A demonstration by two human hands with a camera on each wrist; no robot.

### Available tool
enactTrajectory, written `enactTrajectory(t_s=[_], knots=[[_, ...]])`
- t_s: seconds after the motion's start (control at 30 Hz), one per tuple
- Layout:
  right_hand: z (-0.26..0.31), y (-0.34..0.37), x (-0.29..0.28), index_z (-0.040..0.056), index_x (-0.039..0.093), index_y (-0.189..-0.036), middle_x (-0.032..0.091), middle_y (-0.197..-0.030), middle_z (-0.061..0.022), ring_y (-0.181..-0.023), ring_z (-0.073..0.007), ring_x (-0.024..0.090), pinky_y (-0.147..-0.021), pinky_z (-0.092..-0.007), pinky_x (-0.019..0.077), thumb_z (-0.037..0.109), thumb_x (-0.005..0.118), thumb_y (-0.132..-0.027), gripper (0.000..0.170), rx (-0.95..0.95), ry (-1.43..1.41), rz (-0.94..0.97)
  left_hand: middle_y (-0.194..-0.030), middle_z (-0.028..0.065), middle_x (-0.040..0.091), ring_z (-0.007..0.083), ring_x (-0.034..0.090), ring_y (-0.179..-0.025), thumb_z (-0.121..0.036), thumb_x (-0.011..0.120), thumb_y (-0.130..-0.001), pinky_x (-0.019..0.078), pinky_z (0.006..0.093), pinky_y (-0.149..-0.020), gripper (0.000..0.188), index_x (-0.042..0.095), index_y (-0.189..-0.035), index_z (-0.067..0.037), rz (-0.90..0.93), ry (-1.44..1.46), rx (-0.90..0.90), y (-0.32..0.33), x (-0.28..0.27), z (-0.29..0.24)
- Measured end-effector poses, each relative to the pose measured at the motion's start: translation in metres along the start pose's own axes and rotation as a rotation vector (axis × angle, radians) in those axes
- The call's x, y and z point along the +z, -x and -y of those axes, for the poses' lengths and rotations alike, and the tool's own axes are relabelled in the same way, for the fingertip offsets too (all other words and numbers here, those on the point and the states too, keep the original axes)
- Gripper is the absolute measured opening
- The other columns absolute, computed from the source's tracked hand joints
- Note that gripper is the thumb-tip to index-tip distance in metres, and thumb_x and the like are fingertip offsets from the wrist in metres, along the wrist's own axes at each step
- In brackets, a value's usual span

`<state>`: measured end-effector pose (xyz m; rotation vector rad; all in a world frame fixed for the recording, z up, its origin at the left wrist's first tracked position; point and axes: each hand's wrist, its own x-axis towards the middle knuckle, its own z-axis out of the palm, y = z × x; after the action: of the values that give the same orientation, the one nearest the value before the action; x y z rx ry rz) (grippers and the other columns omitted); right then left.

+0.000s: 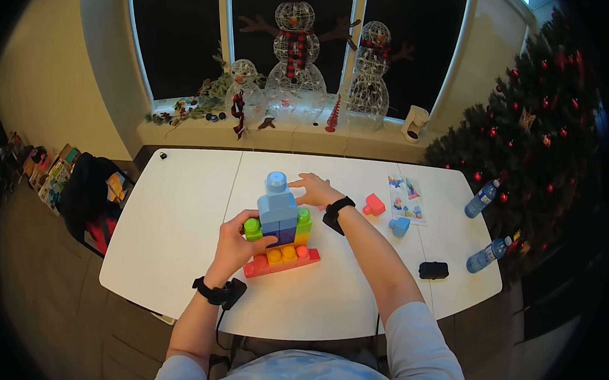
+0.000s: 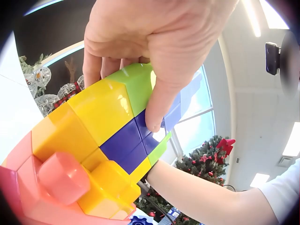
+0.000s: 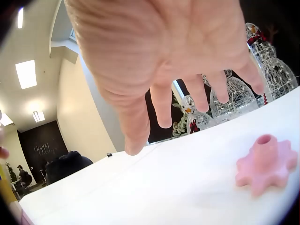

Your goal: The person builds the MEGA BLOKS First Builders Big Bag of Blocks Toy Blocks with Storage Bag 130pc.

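Observation:
A tower of large toy building blocks [image 1: 278,211] stands on the white table, with a long red base [image 1: 260,268] at the bottom. Above that come yellow, purple and green blocks, then light blue ones on top. My left hand [image 1: 234,251] grips the tower's left side. Its thumb presses the purple blocks [image 2: 124,145] in front, while the fingers reach behind the green block [image 2: 133,84]. To the right of the light blue top, my right hand [image 1: 316,189] is spread and holds nothing. Below it on the table lies a pink gear-shaped piece [image 3: 267,164] with a peg.
On the table's right side lie a red block [image 1: 374,204], a light blue block [image 1: 400,226], a picture sheet [image 1: 407,196] and a black case [image 1: 434,270]. Two water bottles [image 1: 481,199] are near the right edge. A decorated tree [image 1: 526,139] stands beyond it.

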<state>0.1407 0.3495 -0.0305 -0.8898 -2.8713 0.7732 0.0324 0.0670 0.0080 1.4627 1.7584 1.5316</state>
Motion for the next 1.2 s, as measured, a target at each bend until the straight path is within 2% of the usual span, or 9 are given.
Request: enactTrajectory(t_s=[0.37,0.47,0.53,0.63,0.7,0.83,0.93,1.07,1.2], knots=[[-0.050,0.034,-0.011,0.0307,0.076,-0.122,0.058,-0.143,-0.0089,-0.150,-0.0434,0.028,-0.108,-0.0898,0.0036,0.030,0.083,-0.068,0.054,0.236,0.260,0.069,-0.102,0.0050,0.074,0.0121,0.067,-0.093,0.003,0.086,-0.078,0.0560,0.0294,-0.086,0.041,0.066,-0.114,0.001,-0.040,0.006,-0.061,-0.057,-0.034,0.030],[-0.062,0.058,-0.025,0.0286,0.076,-0.123,0.059,-0.143,-0.0080,-0.149,-0.0430,0.030,-0.107,-0.0907,0.0068,0.033,0.083,-0.067,0.056,0.299,0.232,0.166,-0.102,0.0051,0.074,0.0122,0.067,-0.093,0.003,0.086,-0.079,0.0558,0.0296,-0.087,0.040,0.067,-0.114,0.001,-0.035,0.011,-0.025,-0.073,-0.027,0.038],[-0.078,0.077,-0.020,0.0267,0.075,-0.125,0.065,-0.134,-0.0075,-0.139,-0.0375,0.046,-0.106,-0.0892,0.0173,0.036,0.083,-0.065,0.061,0.289,0.204,0.112,-0.101,0.0044,0.074,0.0120,0.067,-0.091,0.002,0.086,-0.079,0.0553,0.0293,-0.086,0.039,0.067,-0.112,0.000,-0.030,0.016,-0.029,-0.082,-0.020,0.041],[-0.108,0.088,-0.007,0.0265,0.073,-0.130,0.070,-0.124,-0.0071,-0.123,-0.0318,0.060,-0.106,-0.0773,0.0343,0.036,0.083,-0.064,0.067,0.146,0.024,0.157,-0.099,0.0029,0.074,0.0112,0.066,-0.089,0.001,0.087,-0.079,0.0542,0.0281,-0.084,0.038,0.068,-0.111,-0.001,-0.034,0.033,-0.030,-0.097,-0.012,0.041],[-0.086,0.110,-0.013,0.0253,0.071,-0.134,0.072,-0.115,-0.0082,-0.112,-0.0294,0.065,-0.104,-0.0583,0.0459,0.037,0.083,-0.064,0.071,0.168,0.129,0.191,-0.096,0.0035,0.074,0.0112,0.066,-0.087,-0.001,0.088,-0.077,0.0542,0.0283,-0.082,0.040,0.067,-0.111,-0.001,-0.029,0.054,-0.023,-0.106,-0.008,0.046],[-0.058,0.137,-0.004,0.0228,0.069,-0.136,0.068,-0.124,-0.0095,-0.122,-0.0300,0.062,-0.103,-0.0429,0.0484,0.036,0.080,-0.071,0.067,0.116,0.145,0.219,-0.105,0.0071,0.072,0.0147,0.066,-0.096,-0.005,0.091,-0.075,0.0543,0.0312,-0.088,0.051,0.064,-0.119,-0.001,-0.001,0.074,-0.049,-0.117,-0.005,0.046],[-0.056,0.161,-0.029,0.0214,0.069,-0.135,0.056,-0.148,-0.0150,-0.136,-0.0340,0.050,-0.107,-0.0467,0.0457,0.034,0.079,-0.081,0.057,-0.049,0.032,0.039,-0.127,0.0130,0.065,0.0224,0.062,-0.116,-0.012,0.093,-0.075,0.0512,0.0380,-0.100,0.070,0.057,-0.134,-0.002,-0.070,0.029,0.026,-0.112,-0.003,0.047],[-0.087,0.198,-0.066,0.0125,0.071,-0.130,0.063,-0.134,-0.0172,-0.125,-0.0364,0.059,-0.105,-0.0482,0.0491,0.029,0.081,-0.081,0.053,0.092,-0.077,-0.340,-0.150,0.0163,0.049,0.0332,0.049,-0.138,-0.019,0.092,-0.076,0.0430,0.0473,-0.112,0.091,0.042,-0.151,-0.005,-0.419,-0.192,0.317,-0.090,-0.001,0.019],[-0.133,0.219,-0.053,0.0095,0.069,-0.131,0.063,-0.133,-0.0184,-0.122,-0.0373,0.061,-0.104,-0.0461,0.0501,0.027,0.083,-0.078,0.057,0.246,0.190,-0.348,-0.137,0.0120,0.060,0.0267,0.057,-0.128,-0.010,0.084,-0.083,0.0443,0.0418,-0.110,0.061,0.056,-0.137,-0.005,-0.398,-0.227,0.567,-0.052,0.034,-0.048]])
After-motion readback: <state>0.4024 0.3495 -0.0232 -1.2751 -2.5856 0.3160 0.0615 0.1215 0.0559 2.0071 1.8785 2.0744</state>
